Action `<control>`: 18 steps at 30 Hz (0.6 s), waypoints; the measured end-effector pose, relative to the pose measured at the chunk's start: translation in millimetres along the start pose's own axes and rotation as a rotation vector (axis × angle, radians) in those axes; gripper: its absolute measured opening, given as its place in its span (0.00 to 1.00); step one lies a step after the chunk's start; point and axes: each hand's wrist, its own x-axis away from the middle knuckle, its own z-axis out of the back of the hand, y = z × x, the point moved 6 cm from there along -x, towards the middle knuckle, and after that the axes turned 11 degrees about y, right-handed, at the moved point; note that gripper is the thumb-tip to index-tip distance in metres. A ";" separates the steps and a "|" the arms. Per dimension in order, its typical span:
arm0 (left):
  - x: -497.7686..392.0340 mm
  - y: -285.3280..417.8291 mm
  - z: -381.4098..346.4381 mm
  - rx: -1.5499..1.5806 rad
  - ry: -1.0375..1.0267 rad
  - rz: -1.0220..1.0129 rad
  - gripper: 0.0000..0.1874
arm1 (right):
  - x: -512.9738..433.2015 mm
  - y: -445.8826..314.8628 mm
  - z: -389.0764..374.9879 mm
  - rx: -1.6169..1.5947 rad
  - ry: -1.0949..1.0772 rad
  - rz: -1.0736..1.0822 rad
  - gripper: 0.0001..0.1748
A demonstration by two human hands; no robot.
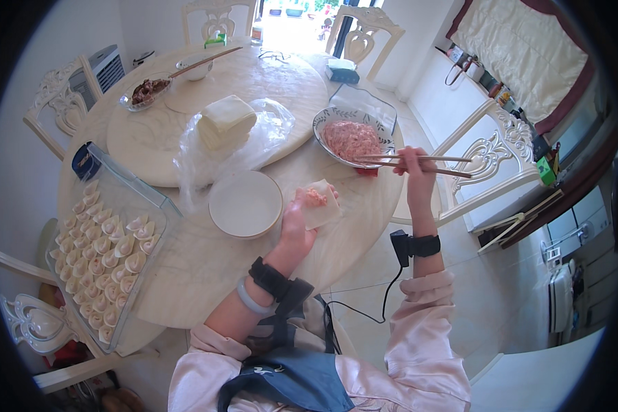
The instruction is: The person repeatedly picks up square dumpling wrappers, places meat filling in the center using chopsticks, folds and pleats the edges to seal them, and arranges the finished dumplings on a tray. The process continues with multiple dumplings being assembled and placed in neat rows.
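On my left hand (pixel 299 219) lies a square dough wrapper (pixel 323 212) with a small lump of pink minced meat (pixel 316 198) on it. My right hand (pixel 416 167) holds a pair of wooden chopsticks (pixel 443 158), their tips at the edge of the minced meat (pixel 349 140) in a leaf-patterned bowl (pixel 325 143). An empty white bowl (pixel 245 204) stands just left of my left hand. Behind it, a stack of wrappers (pixel 227 121) rests on a clear plastic bag (pixel 273 121). Folded wontons (pixel 103 257) stand in rows in a glass tray (pixel 157 239) at the left.
A glass dish of dark food (pixel 147 92) and a small bowl (pixel 195 69) with chopsticks across it stand on the round turntable (pixel 288 77). A tissue pack (pixel 342 72) lies beyond the meat bowl. Carved chairs (pixel 486 154) surround the table. A black cable (pixel 363 316) hangs between my arms.
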 end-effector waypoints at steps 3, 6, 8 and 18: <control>0.2 2.2 1.0 0.016 -0.014 -0.012 0.28 | 0.3 3.5 21.9 -0.128 0.134 -0.071 0.16; -0.8 5.0 0.2 0.045 -0.026 -0.022 0.28 | 24.4 -2.0 32.0 -0.335 0.074 -0.111 0.17; -0.2 3.3 0.9 0.069 0.007 0.000 0.29 | 51.7 4.2 29.7 -0.453 0.007 -0.276 0.17; 7.8 1.6 -15.3 0.127 -0.125 0.060 0.32 | 101.3 17.2 23.3 -0.477 -0.064 -0.321 0.17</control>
